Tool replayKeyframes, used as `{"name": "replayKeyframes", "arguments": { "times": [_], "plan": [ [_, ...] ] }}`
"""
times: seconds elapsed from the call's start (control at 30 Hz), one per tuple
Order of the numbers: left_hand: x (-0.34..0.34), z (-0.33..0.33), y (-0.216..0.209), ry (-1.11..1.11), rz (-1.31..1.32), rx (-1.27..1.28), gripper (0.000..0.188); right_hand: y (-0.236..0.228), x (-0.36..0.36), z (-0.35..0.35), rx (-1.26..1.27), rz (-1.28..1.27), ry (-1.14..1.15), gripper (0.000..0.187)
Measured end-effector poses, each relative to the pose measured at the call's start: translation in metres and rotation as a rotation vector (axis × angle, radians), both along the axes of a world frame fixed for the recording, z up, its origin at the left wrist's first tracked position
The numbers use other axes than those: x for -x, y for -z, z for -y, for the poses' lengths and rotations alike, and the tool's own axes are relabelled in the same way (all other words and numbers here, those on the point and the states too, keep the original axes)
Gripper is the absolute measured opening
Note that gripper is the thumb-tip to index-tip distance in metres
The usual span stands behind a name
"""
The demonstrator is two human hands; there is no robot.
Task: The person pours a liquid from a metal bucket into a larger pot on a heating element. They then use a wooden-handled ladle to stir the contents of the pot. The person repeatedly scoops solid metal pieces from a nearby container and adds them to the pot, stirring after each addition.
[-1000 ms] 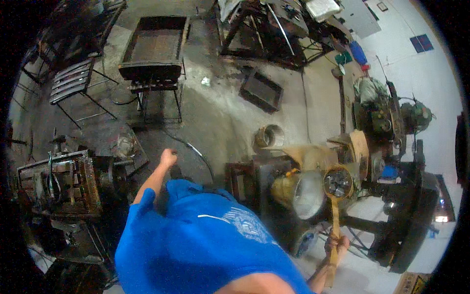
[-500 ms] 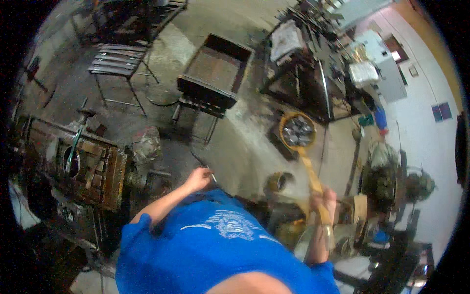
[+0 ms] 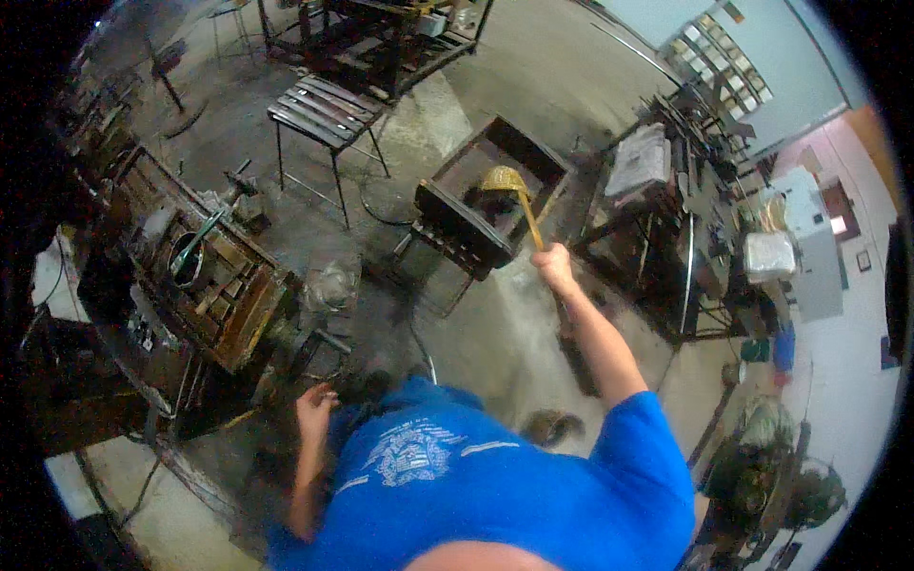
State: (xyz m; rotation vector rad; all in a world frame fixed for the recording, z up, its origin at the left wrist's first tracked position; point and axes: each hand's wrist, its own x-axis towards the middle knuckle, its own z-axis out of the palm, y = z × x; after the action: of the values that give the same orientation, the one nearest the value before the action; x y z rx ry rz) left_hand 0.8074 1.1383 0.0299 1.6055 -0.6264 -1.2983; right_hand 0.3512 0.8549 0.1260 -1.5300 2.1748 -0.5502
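My right hand (image 3: 553, 266) is closed around the handle of a yellow strainer ladle (image 3: 505, 181), reaching out ahead. The ladle's bowl is tipped over, rounded side up, above a rusty, shallow metal trough (image 3: 440, 202) on legs. Dark pieces or shadow lie beneath the bowl; I cannot make out which. My left hand (image 3: 315, 409) hangs low beside my blue shirt, loosely curled with fingers apart and nothing in it. Near it on the floor is a thin dark rod or hose (image 3: 420, 341) with a light end.
To the left stands a greasy workbench (image 3: 249, 328) with a round pot (image 3: 186, 262) on it. A slatted metal stool (image 3: 324, 109) is beyond it. At right is a cluttered metal table (image 3: 633, 219) with a pale sheet on top. A ring-shaped metal part (image 3: 552, 428) sits near my right side.
My right hand has swung forward and left with the ladle, from my right side to over the trough. The ladle, full of silvery pieces before, is now overturned. My left hand has drawn back left.
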Motion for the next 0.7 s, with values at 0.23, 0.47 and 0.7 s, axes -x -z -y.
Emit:
{"name": "replayKeyframes", "arguments": {
  "times": [0.23, 0.47, 0.7],
  "plan": [
    [-0.003, -0.052, -0.014, -0.036, 0.183, -0.092, 0.026, -0.009, 0.004, 0.056, 0.200, -0.044, 0.085, 0.028],
    [-0.046, -0.066, -0.054, 0.156, 0.449, -0.153, 0.027, -0.041, -0.026, -0.008, -0.042, 1.286, 0.036, 0.018],
    [-0.149, -0.040, -0.104, 0.155, 0.427, -0.021, 0.026, -0.053, -0.099, -0.099, -0.252, 2.215, -0.116, 0.029]
  ]
}}
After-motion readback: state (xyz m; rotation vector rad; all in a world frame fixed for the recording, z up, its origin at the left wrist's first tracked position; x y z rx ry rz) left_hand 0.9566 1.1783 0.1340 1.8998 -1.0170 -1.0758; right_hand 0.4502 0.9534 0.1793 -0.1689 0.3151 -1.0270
